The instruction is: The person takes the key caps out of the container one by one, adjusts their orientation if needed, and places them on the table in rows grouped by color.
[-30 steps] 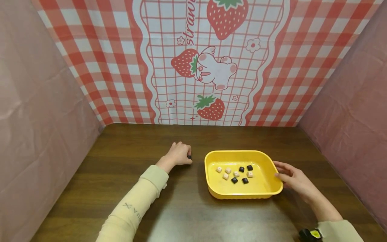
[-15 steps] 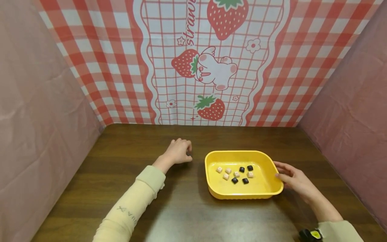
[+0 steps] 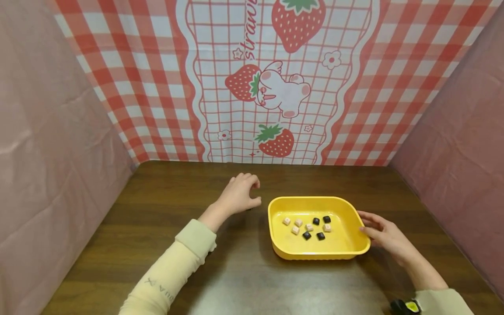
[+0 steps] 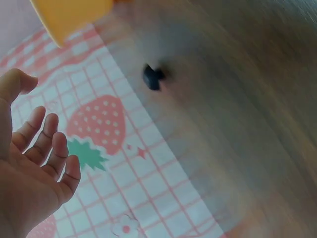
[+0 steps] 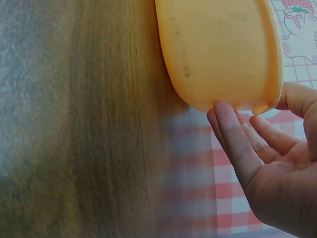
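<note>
My left hand hovers over the table left of the yellow tray, thumb and fingers apart with nothing between them. In the left wrist view a black keycap lies on the wooden table, blurred; the head view shows only a dark speck of it below the thumb. My right hand holds the right end of the yellow tray, thumb over the rim and fingers against the outer wall. Inside the tray lie several cream keycaps and several black keycaps, spread apart.
The dark wooden table ends at a red-and-white checked cloth with strawberry prints. Pink cloth walls stand at both sides. A black band with a yellow-green face shows at the right wrist.
The black keycap has left my left fingers and is on the table. My left hand has opened and shifted slightly right and away from me. The right hand and tray stay put.
</note>
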Action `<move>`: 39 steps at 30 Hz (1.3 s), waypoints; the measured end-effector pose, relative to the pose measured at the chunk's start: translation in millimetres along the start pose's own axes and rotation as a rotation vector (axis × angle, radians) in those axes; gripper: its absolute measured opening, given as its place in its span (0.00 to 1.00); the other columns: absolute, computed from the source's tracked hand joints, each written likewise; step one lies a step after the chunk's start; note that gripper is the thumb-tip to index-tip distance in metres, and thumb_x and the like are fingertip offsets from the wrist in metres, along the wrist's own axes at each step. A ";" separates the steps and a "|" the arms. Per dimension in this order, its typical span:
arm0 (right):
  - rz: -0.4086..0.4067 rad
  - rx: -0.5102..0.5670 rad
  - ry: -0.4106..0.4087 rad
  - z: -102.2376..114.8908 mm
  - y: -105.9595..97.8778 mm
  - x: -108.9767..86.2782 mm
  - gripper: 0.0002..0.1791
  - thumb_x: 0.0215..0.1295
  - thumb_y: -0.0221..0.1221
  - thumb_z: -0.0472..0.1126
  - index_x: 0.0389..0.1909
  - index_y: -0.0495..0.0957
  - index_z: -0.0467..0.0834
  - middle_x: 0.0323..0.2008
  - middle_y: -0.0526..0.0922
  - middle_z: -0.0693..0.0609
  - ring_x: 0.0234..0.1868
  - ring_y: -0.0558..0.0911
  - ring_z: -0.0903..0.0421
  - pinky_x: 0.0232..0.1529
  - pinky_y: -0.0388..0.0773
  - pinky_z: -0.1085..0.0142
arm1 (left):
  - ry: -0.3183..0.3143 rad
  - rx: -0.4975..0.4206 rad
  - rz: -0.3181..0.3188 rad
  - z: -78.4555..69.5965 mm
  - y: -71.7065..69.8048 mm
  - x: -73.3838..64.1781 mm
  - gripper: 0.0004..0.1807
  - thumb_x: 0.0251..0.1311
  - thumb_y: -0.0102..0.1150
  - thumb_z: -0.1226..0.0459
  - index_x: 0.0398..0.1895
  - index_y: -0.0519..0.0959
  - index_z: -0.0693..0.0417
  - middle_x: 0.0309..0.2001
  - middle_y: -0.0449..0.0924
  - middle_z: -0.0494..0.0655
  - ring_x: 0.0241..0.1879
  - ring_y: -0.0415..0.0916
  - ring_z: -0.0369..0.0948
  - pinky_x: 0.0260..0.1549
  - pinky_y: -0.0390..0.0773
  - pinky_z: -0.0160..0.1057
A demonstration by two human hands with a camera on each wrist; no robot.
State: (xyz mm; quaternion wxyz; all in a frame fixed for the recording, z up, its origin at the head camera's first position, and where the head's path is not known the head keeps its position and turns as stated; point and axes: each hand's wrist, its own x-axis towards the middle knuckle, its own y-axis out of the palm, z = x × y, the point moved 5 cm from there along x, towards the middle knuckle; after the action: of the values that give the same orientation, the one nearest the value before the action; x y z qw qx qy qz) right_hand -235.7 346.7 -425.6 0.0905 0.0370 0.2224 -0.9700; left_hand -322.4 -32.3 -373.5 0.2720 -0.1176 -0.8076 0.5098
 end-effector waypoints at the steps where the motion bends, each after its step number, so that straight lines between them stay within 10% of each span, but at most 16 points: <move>1: 0.000 0.000 0.001 -0.1 -0.1 -0.1 0.34 0.67 0.54 0.41 0.68 0.53 0.30 0.60 0.63 0.23 0.42 0.82 0.62 0.38 0.81 0.60 | 0.008 -0.009 -0.009 -4.4 -0.6 -0.3 0.15 0.48 0.66 0.54 0.35 0.73 0.48 0.31 0.70 0.39 0.35 0.64 0.40 0.37 0.65 0.40; 16: -0.004 -0.009 0.014 -0.3 -0.4 -0.2 0.35 0.67 0.54 0.42 0.68 0.53 0.31 0.60 0.64 0.24 0.41 0.82 0.62 0.38 0.81 0.60 | 0.162 0.008 0.032 -62.6 20.3 1.1 0.19 0.48 0.64 0.52 0.41 0.75 0.49 0.36 0.73 0.41 0.37 0.64 0.39 0.40 0.66 0.38; 39: 0.012 -0.008 0.015 1.2 0.0 -0.3 0.35 0.68 0.53 0.42 0.69 0.52 0.31 0.61 0.63 0.24 0.41 0.82 0.61 0.38 0.81 0.59 | 0.402 0.207 0.287 -115.7 84.5 8.0 0.16 0.52 0.63 0.48 0.43 0.76 0.39 0.42 0.73 0.31 0.44 0.65 0.34 0.41 0.64 0.33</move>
State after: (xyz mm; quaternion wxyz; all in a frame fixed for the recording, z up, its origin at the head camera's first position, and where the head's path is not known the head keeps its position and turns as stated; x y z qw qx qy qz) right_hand -235.4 346.2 -424.5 0.0946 0.0453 0.2267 -0.9683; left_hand -271.7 97.6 -407.5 0.3624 -0.3012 -0.6562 0.5894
